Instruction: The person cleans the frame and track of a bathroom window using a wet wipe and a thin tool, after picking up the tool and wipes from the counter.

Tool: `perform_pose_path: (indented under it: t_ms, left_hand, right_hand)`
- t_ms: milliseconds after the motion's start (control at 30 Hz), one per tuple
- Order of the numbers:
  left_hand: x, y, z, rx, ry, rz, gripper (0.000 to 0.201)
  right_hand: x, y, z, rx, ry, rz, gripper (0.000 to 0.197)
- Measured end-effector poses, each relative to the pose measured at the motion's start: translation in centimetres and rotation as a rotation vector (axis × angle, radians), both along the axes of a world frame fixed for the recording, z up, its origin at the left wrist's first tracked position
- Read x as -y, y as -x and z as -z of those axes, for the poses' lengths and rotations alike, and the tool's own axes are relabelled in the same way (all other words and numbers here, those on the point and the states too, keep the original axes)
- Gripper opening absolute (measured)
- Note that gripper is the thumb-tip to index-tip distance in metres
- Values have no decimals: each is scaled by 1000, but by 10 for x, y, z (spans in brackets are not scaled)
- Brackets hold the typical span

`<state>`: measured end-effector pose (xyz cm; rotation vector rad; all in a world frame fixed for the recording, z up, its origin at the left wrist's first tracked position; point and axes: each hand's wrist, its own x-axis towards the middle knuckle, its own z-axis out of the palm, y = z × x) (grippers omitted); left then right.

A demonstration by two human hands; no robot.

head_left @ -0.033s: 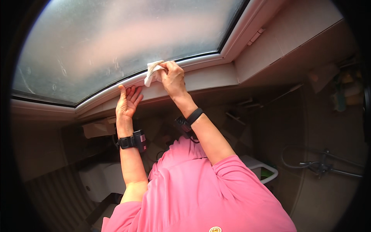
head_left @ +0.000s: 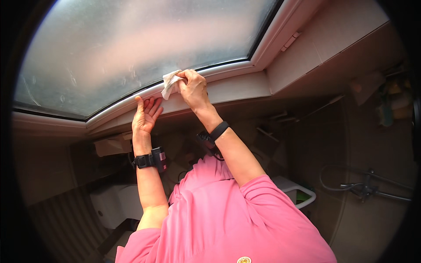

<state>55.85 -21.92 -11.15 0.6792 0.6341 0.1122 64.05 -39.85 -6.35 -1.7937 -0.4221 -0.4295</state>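
A crumpled white wipe (head_left: 171,83) is pinched in the fingers of my right hand (head_left: 194,89), against the lower rail of the white window frame (head_left: 228,70) or just over it. Part of the cloth sticks out on the left side of my fingertips. My left hand (head_left: 144,117) is open with the palm turned up, its fingertips at the edge of the sill under the frame; it holds nothing. Above both hands spreads the frosted window pane (head_left: 144,39), with pale smears near its lower left.
A hinge (head_left: 290,41) sits on the right side of the frame. Below the tiled sill (head_left: 245,90), in shade, are a shower mixer (head_left: 364,189) on the right wall, a white tank-like fixture (head_left: 112,206) at lower left, and a white-rimmed basin (head_left: 307,199).
My right hand and the wipe have shifted slightly left along the frame. My left hand stays in place.
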Motion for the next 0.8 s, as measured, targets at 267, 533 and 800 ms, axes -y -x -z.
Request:
perform_pose_path:
  t_ms: [267, 533, 800]
  left_hand:
    - [4, -1, -2, 0, 6, -6, 54]
    - [18, -1, -33, 9, 38, 58, 28]
    - [58, -26, -60, 211, 220, 313, 32]
  right_hand:
    - [74, -28, 19, -478, -290, 43, 21]
    - [85, -20, 4, -902, -1107, -316, 22]
    - [66, -7, -5, -885, -1140, -296, 20]
